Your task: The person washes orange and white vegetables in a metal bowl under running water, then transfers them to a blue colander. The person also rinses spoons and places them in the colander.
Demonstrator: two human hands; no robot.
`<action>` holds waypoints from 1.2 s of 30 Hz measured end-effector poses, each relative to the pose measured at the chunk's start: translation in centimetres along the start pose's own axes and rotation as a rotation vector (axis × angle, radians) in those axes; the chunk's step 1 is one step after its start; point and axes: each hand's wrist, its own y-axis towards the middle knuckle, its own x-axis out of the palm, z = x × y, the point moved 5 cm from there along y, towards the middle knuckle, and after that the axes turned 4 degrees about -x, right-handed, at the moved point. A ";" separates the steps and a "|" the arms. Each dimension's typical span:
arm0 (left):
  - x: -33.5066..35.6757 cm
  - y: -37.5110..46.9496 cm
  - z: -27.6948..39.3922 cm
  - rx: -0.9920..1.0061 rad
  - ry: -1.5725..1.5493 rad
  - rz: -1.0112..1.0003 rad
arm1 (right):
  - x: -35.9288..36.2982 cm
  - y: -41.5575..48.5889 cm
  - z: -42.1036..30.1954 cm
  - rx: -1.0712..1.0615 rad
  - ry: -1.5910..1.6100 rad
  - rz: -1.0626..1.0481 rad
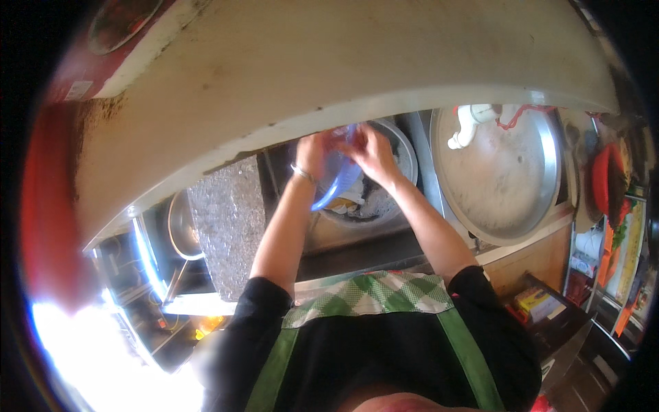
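Observation:
Both my hands are at a translucent blue plastic basket or bowl (340, 185), tilted over a round metal basin (406, 154) in the sink. My left hand (315, 152), with a bracelet at the wrist, is at its left side, fingers blurred. Opposite it, my right hand (371, 154) has bent fingers at the upper right side; something reddish, too blurred to name, lies between the hands. The round basin below holds dark water or residue and some pale and yellowish scraps (344, 206).
A pale hood or shelf edge (319, 109) hangs low ahead. On the right a large round metal pan (494, 190) lies under a white plastic drain pipe (471, 123). A grey speckled slab (229, 221) stands left, beside a metal pan (177, 232).

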 end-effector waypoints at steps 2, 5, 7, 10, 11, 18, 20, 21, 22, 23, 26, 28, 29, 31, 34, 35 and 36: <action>1.0 -4.6 -1.4 0.097 0.419 -0.066 | 0.5 2.4 -0.3 0.059 0.174 -0.110; 1.3 -8.5 -1.6 0.021 0.989 -0.021 | 1.6 4.1 -1.3 0.117 0.317 -0.254; 1.4 -8.3 0.4 0.131 0.723 0.040 | 1.3 4.1 -2.0 -0.005 0.399 -0.186; 0.7 -5.2 2.9 0.086 0.336 -0.029 | -1.1 1.9 -0.7 -0.060 0.163 0.198; 0.7 -3.8 3.7 0.121 0.215 -0.110 | -2.1 0.9 -0.3 -0.125 0.076 0.339; -1.1 7.9 2.3 0.064 -0.267 -0.020 | 1.1 -5.4 2.2 -0.068 -0.104 -0.149; -1.3 9.0 2.5 0.125 -0.272 -0.001 | 1.3 -5.2 1.8 -0.055 -0.053 0.011; -1.3 8.9 2.7 0.149 -0.279 0.005 | 1.1 -4.8 1.6 -0.069 0.002 0.095; -1.6 8.7 3.0 0.173 -0.281 0.014 | 1.8 -4.0 1.7 -0.039 0.030 0.087; -1.6 8.2 3.2 0.192 -0.273 0.026 | 1.9 -3.0 1.5 -0.078 -0.075 0.108; -2.1 5.4 3.7 0.272 -0.185 0.089 | 3.8 -0.4 2.0 0.001 -0.275 -0.095; -2.4 2.4 3.4 0.370 0.031 0.169 | 4.5 0.9 0.8 -0.171 -0.144 -0.067; -2.7 0.7 2.4 0.317 0.103 0.228 | 4.3 1.8 0.2 -0.204 -0.169 0.080; -2.1 -3.1 1.2 0.411 0.575 0.307 | 4.4 2.6 -0.7 -0.209 0.023 0.075; 0.4 -8.5 -2.9 0.156 0.962 -0.065 | 4.9 3.6 -0.8 0.156 0.234 -0.256; 1.1 -9.7 -3.3 0.179 0.791 -0.060 | 4.6 3.5 -1.5 0.131 0.214 -0.317; 1.3 -10.3 -3.1 0.213 0.664 -0.029 | 4.0 3.4 -2.2 0.109 0.225 -0.342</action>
